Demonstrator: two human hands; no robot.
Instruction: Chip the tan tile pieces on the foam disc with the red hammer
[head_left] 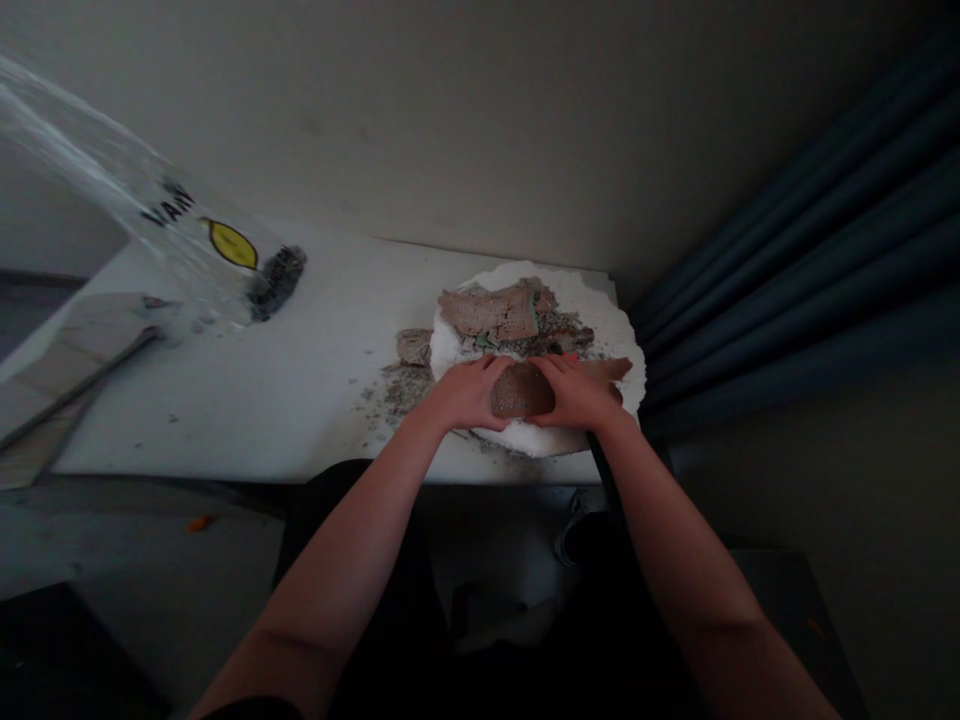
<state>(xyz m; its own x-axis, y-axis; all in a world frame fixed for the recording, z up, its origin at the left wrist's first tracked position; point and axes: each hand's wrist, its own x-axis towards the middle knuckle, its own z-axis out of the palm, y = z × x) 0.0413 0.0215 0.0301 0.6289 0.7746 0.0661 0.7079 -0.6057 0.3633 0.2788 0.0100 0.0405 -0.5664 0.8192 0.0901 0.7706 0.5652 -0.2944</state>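
Observation:
My left hand [471, 391] and my right hand [576, 392] are closed on opposite sides of a brown piece with a rough, dotted surface [523, 390]. They hold it over the front part of a white, roughly round slab with a ragged edge [632, 345]. Behind my fingers a larger brown, cracked piece [491, 312] with a green edge lies on the slab, among grey-brown crumbs [562, 328]. A pale brown fragment [613, 368] shows beside my right hand. Another small broken chunk [413, 346] rests left of the slab.
The white table [300, 420] carries scattered crumbs [405, 392] left of the slab. At its left end stands a clear plastic bag [202, 250] with a yellow print and dark bits at the bottom. A wall borders the back; dark curtains [810, 230] hang at right.

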